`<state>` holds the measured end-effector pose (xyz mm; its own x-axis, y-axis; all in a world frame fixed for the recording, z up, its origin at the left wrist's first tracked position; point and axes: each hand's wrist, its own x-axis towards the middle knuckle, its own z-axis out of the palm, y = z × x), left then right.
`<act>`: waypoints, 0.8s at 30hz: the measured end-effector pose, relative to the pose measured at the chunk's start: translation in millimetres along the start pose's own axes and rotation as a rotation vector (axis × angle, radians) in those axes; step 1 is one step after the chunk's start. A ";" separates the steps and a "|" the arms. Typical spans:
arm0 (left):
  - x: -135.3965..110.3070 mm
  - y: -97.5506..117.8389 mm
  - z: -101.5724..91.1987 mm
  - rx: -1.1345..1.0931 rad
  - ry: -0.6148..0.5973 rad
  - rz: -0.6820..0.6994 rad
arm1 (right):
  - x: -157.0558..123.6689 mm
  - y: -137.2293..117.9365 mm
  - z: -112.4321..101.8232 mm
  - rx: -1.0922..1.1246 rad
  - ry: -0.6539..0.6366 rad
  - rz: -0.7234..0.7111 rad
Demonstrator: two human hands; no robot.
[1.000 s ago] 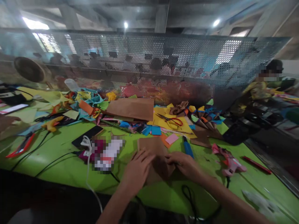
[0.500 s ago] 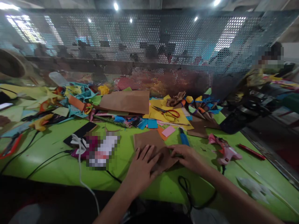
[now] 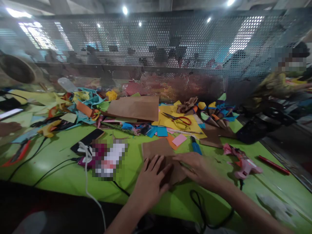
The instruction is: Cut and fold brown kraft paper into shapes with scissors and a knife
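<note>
Brown paper piece (image 3: 157,148) lies flat on the green bench (image 3: 60,159), near edge, right in front of the person; left hand (image 3: 151,182) spread wide, palm down on it; right hand (image 3: 198,169) curled over its right edge, can't tell if pinching or just pressing. Paper's prob. light, thin, floppy; creases easily, tears if yanked; likely slides on the smooth top, so pin w/ a flat palm, lift by an edge or corner. Count: 1 piece under the hands; 1 bigger brown sheet (image 3: 134,108) behind; 1 pr red-handled scissors (image 3: 179,120); 1 pink glue gun (image 3: 245,165); 1 blue pen-like tool (image 3: 195,147); 1 red pen (image 3: 274,165); 1 phone (image 3: 88,140); paper cones (image 3: 214,120) too bunched to count.
</note>
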<state>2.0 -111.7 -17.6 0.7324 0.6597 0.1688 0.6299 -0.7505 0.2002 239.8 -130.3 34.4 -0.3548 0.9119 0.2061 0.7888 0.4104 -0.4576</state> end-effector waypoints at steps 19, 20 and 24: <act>17.5 -30.7 -2.6 0.068 0.056 -0.169 | -8.7 4.9 39.5 -0.257 -0.173 -0.036; 17.4 -31.2 -1.2 0.071 0.058 -0.156 | -9.0 4.4 40.5 -0.274 -0.167 -0.038; 17.0 -32.1 0.4 0.056 0.056 -0.135 | -11.7 4.7 44.2 -0.323 -0.135 -0.054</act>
<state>-5.6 -76.3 -21.5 0.6256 0.7547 0.1975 0.7360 -0.6549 0.1712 225.5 -139.0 -8.4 -0.4463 0.8897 0.0964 0.8775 0.4562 -0.1479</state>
